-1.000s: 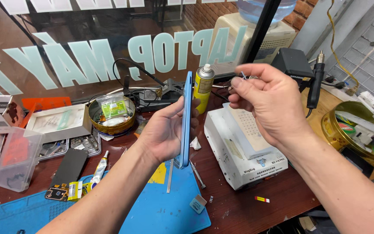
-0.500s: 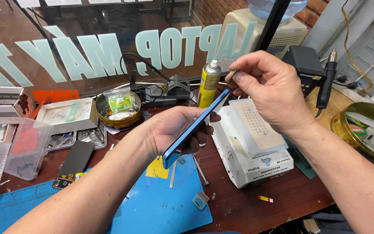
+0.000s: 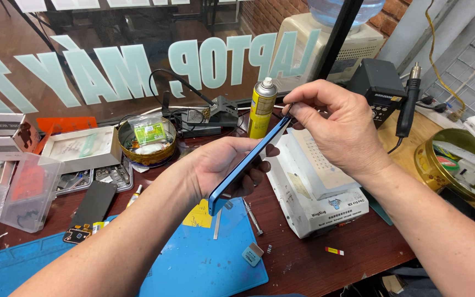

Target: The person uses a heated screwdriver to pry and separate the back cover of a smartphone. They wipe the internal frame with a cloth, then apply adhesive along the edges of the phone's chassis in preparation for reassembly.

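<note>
Behind pale window lettering [image 3: 138, 71], left hand [image 3: 221, 165] grips blue phone [image 3: 246, 165]; right hand [image 3: 336, 126] seemingly pinches its corner.

Blue phone [image 3: 244, 166], yellow spray can [image 3: 261, 109], blue mat [image 3: 193, 258].

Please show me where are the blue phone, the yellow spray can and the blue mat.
Blue phone [image 3: 243, 165], head view, on its blue side edge.
Yellow spray can [image 3: 261, 113], head view, on the middle of its body.
Blue mat [image 3: 193, 264], head view, on a bare part.
</note>
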